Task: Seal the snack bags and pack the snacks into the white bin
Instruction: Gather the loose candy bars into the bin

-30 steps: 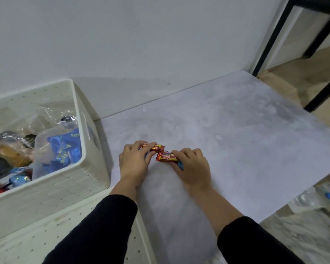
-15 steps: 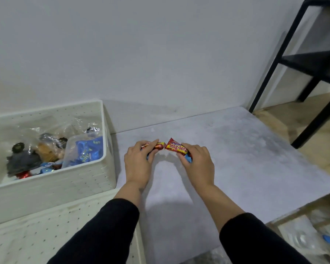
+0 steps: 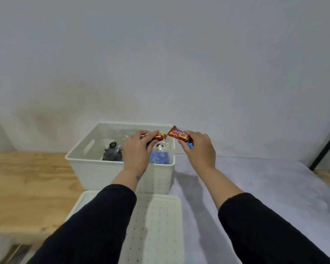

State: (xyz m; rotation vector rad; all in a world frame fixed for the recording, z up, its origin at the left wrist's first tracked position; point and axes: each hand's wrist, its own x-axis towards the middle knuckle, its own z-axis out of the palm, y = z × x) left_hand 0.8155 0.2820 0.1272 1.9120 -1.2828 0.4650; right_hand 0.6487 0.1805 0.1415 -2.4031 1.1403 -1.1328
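Plain white wall (image 3: 160, 54); wood floor (image 3: 27, 183) at left; grey mat (image 3: 274, 183) at right.

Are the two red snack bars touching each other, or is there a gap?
Cannot tell. In the head view, the left hand's bar and the right hand's bar have ends meeting near the same spot, with no plain gap or contact.

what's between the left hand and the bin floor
Head view: the left hand, gripping snacks, hangs above the bin; below lie bagged snacks.
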